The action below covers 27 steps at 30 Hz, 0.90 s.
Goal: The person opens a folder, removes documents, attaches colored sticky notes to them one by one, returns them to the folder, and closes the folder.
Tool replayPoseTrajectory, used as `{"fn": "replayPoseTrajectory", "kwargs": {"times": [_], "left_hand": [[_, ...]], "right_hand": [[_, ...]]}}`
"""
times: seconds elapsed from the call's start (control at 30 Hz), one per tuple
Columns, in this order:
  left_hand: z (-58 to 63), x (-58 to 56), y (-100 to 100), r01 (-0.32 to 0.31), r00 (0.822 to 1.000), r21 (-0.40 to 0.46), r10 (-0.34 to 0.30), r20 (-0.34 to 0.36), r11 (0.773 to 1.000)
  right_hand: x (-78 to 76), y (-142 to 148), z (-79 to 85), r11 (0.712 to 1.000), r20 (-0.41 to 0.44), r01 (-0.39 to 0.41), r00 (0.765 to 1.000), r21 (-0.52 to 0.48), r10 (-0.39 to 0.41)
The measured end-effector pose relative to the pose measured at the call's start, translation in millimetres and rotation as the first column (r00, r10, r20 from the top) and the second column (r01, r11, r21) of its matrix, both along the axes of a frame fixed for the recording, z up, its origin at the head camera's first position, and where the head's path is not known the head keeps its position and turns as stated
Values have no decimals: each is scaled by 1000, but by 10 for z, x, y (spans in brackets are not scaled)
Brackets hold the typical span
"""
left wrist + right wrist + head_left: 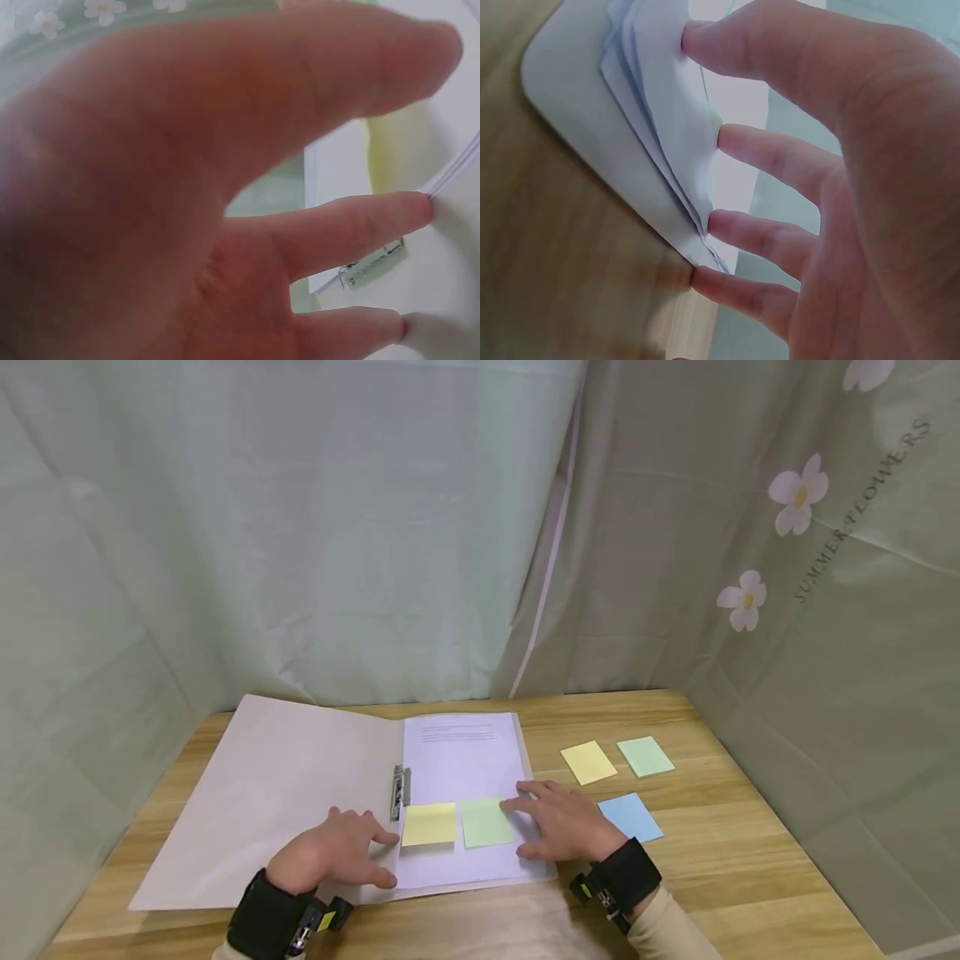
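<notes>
An open folder [300,777] lies on the table, its left cover bare. Printed white paper [457,768] lies in its right side, beside a metal clip [397,793] at the spine. On the lower part of the page sit a yellow sticky note [429,824] and a green sticky note [487,822]. My left hand [333,852] rests at the spine with fingers spread, left of the yellow note. Spread fingers of my right hand [566,820] touch the paper's right edge; one fingertip reaches the green note. In the right wrist view, several sheets [660,120] fan apart under those fingertips.
Right of the folder lie a yellow sticky-note pad [588,762], a green pad [646,757] and a blue pad [632,817], the blue one partly behind my right hand. The wooden table [750,860] ends at a hanging curtain [390,543] behind and at the sides.
</notes>
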<state>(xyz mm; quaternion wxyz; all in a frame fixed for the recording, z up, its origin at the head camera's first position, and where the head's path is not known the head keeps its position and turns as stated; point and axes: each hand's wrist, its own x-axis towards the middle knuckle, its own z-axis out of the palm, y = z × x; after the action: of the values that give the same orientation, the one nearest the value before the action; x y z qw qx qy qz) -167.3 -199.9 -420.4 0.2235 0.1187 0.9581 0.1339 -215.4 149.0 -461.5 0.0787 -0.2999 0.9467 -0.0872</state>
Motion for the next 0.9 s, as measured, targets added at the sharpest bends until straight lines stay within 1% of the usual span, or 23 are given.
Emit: {"fn": "replayPoseTrajectory", "kwargs": {"times": [0.13,0.23,0.43,0.53,0.67,0.8,0.9], "left_hand": [[-12,-23,-4,-8,1000,16,8,3,1000],[-36,-42,-8,-29,1000,20,29,12,999],[-66,-79,-13,-51,999,26,51,5,998],[-81,-85,-20,-55,998,21,55,3,998],[-66,-59,-15,-62,998,-5,62,7,998],[-15,-11,19,-48,999,3,48,7,999],[-6,14,55,-41,999,-1,41,7,999]], "right_hand": [[-57,14,-7,1000,21,3,1000,-23,-3],[-109,23,-16,999,35,2,999,-40,-1],[-234,47,-34,999,19,4,1000,-46,-3],[-266,47,-26,999,29,10,1000,-47,-9],[-268,31,-22,998,54,22,998,-60,-19],[-254,-7,-5,997,66,37,997,-61,-33],[-244,-46,24,997,72,48,996,-54,-44]]}}
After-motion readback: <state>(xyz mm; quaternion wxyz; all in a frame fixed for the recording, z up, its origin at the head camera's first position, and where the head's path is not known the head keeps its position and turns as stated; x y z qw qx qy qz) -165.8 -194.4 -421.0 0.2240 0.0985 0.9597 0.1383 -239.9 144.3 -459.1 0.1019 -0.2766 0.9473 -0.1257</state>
